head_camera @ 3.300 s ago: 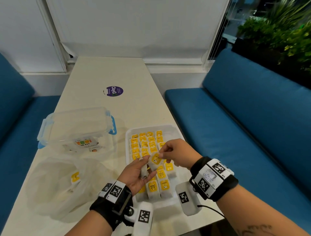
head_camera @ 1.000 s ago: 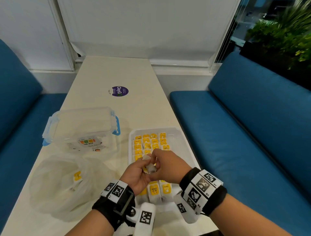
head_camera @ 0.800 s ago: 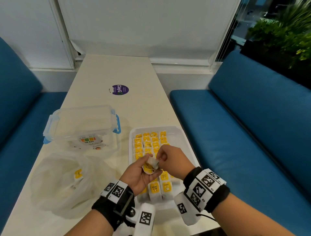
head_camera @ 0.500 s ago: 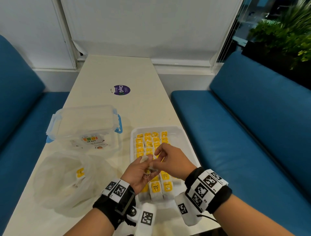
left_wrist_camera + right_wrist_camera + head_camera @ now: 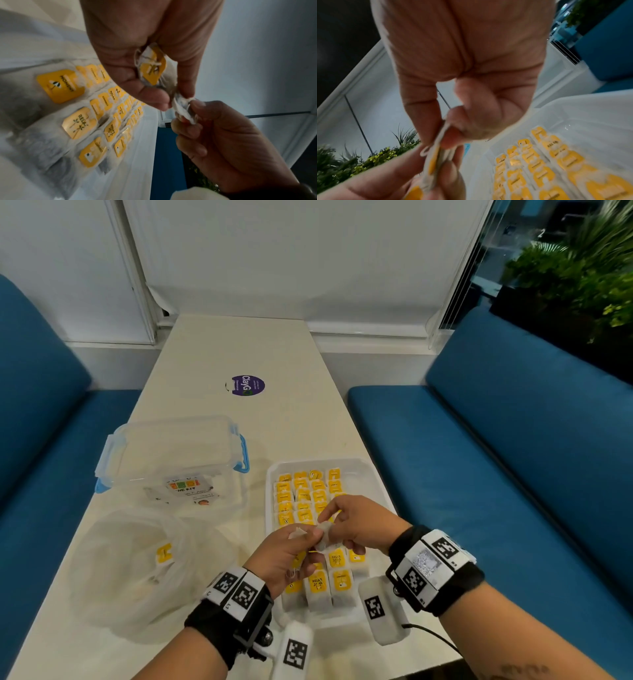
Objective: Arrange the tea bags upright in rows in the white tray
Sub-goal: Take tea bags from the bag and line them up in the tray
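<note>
The white tray [image 5: 376, 484] lies on the table and holds rows of tea bags [image 5: 310, 494] with yellow tags, also seen in the left wrist view [image 5: 80, 123] and the right wrist view [image 5: 539, 174]. Both hands hover over the tray's middle. My left hand [image 5: 306, 539] grips a tea bag [image 5: 323, 537] whose yellow tag [image 5: 153, 69] sits against the palm. My right hand [image 5: 330, 523] pinches that bag's white end [image 5: 183, 109] between thumb and forefinger [image 5: 436, 146]. The bags below the hands are hidden.
A clear lidded box [image 5: 171, 453] with blue clasps stands left of the tray. A crumpled clear plastic bag [image 5: 137, 563] with a tea bag inside lies at the near left. A purple sticker [image 5: 247, 385] is farther up the table. Blue sofas [image 5: 496, 474] flank both sides.
Both hands stay together over the tray's middle. The tea bag has been turned between them, and the right fingers now pinch its white end instead of the yellow tag.
</note>
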The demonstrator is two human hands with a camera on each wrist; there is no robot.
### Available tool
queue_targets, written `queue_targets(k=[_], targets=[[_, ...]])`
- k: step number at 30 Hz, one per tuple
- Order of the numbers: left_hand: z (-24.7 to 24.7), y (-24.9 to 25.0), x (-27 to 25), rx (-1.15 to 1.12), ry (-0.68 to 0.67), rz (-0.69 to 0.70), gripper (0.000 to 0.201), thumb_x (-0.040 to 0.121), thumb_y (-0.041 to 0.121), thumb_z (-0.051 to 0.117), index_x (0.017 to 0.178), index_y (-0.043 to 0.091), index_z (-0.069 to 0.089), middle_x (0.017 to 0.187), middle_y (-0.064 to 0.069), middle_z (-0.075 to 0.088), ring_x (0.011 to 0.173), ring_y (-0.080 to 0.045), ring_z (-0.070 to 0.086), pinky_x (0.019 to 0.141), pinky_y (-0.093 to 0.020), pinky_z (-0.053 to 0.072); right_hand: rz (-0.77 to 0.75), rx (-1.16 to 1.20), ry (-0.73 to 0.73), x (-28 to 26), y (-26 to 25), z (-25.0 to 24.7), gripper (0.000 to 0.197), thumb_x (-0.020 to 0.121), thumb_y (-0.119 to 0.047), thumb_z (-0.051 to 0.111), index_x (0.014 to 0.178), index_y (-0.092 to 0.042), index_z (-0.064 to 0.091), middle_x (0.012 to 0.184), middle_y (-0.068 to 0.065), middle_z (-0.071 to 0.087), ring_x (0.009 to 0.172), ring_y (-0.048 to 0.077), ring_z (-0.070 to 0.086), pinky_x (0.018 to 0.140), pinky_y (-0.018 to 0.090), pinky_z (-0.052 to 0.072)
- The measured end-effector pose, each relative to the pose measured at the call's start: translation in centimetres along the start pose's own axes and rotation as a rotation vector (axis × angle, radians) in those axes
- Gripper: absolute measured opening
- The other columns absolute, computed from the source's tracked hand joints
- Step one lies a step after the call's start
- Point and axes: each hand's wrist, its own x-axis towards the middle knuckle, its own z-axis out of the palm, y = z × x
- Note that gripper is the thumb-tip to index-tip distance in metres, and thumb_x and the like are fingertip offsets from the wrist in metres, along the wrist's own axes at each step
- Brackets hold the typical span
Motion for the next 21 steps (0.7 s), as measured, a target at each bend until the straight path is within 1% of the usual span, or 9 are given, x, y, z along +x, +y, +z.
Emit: queue_targets(k=[2, 4, 6, 7, 9, 12, 16, 18, 21], targets=[[0.1, 0.0, 0.1, -0.013, -0.008, -0.003, 0.007, 0.088, 0.018, 0.06, 0.087, 0.012, 0.058, 0.065, -0.002, 0.062, 0.051, -0.009, 0.06, 0.045, -0.017, 0.047, -0.004, 0.098, 0.028, 0.2, 0.1, -0.2, 0.04, 0.074, 0.004, 0.069, 0.107, -0.012, 0.052, 0.059, 0.003, 0.049, 0.036, 0.008, 0.041, 0.037, 0.021, 0.035], [0.2, 0.0, 0.3, -0.083, -0.007, 0.005, 0.006, 0.09, 0.015, 0.057, 0.087, 0.011, 0.057, 0.062, -0.002, 0.062, 0.05, -0.008, 0.06, 0.045, -0.017, 0.048, 0.004, 0.251, 0.061, 0.3, 0.4, -0.2, 0.049, 0.073, 0.009, 0.071, 0.112, -0.012, 0.05, 0.066, 0.003, 0.049, 0.041, 0.009, 0.047, 0.039, 0.022, 0.039], [0.3, 0.0, 0.3, -0.168, -0.009, 0.014, 0.006, 0.091, 0.012, 0.055, 0.086, 0.01, 0.057, 0.062, -0.003, 0.065, 0.051, -0.009, 0.061, 0.045, -0.016, 0.049, 0.022, 0.368, 0.085, 0.4, 0.8, 0.0, 0.043, 0.074, 0.008, 0.071, 0.107, -0.011, 0.052, 0.068, 0.003, 0.052, 0.047, 0.011, 0.051, 0.041, 0.021, 0.041], [0.3, 0.0, 0.4, -0.196, -0.006, 0.018, 0.006, 0.091, 0.011, 0.054, 0.086, 0.009, 0.056, 0.064, -0.003, 0.067, 0.052, -0.009, 0.062, 0.045, -0.016, 0.049, 0.028, 0.378, 0.105, 0.4, 0.9, 0.2, 0.034, 0.075, 0.005, 0.072, 0.099, -0.011, 0.053, 0.065, 0.003, 0.053, 0.049, 0.012, 0.051, 0.041, 0.022, 0.041], [0.4, -0.1, 0.5, -0.222, 0.001, 0.018, 0.002, 0.091, 0.008, 0.054, 0.089, 0.008, 0.056, 0.069, -0.004, 0.07, 0.052, -0.009, 0.064, 0.044, -0.016, 0.05, 0.021, 0.326, 0.175, 0.4, 1.1, 0.6, 0.018, 0.079, -0.002, 0.071, 0.08, -0.012, 0.056, 0.06, 0.003, 0.055, 0.049, 0.013, 0.049, 0.042, 0.021, 0.041], [0.4, 0.0, 0.8, -0.221, 0.034, 0.002, 0.005, 0.091, 0.01, 0.054, 0.095, 0.008, 0.056, 0.079, -0.008, 0.067, 0.051, -0.01, 0.064, 0.044, -0.017, 0.05, -0.017, 0.198, 0.273, 0.2, 1.0, 0.5, 0.018, 0.083, -0.012, 0.069, 0.068, -0.013, 0.058, 0.06, 0.003, 0.056, 0.049, 0.011, 0.047, 0.042, 0.019, 0.04], [0.2, 0.2, 1.1, -0.25, 0.089, -0.056, 0.026, 0.092, 0.03, 0.054, 0.102, 0.007, 0.059, 0.078, -0.01, 0.061, 0.05, -0.013, 0.061, 0.041, -0.019, 0.049, -0.078, 0.126, 0.219, -0.6, 0.0, -1.0, 0.018, 0.087, -0.013, 0.065, 0.069, -0.015, 0.061, 0.062, 0.001, 0.058, 0.052, 0.01, 0.05, 0.041, 0.018, 0.037], [0.1, 0.3, 1.2, -0.247, 0.114, -0.079, 0.03, 0.091, 0.036, 0.053, 0.098, 0.007, 0.06, 0.077, -0.01, 0.061, 0.05, -0.015, 0.059, 0.041, -0.019, 0.05, -0.095, 0.001, 0.223, -0.9, -0.6, -1.7, 0.015, 0.088, -0.01, 0.061, 0.074, -0.011, 0.061, 0.061, -0.003, 0.058, 0.044, 0.0, 0.051, 0.039, 0.012, 0.035], [0.3, 0.5, 1.0, -0.203, 0.052, -0.094, 0.043, 0.089, 0.046, 0.052, 0.107, 0.008, 0.059, 0.076, -0.009, 0.065, 0.051, -0.014, 0.06, 0.043, -0.019, 0.05, -0.141, -0.163, 0.194, -1.0, -1.1, -2.1, 0.01, 0.091, -0.012, 0.059, 0.081, -0.01, 0.061, 0.058, -0.005, 0.055, 0.035, -0.005, 0.048, 0.036, 0.005, 0.031]])
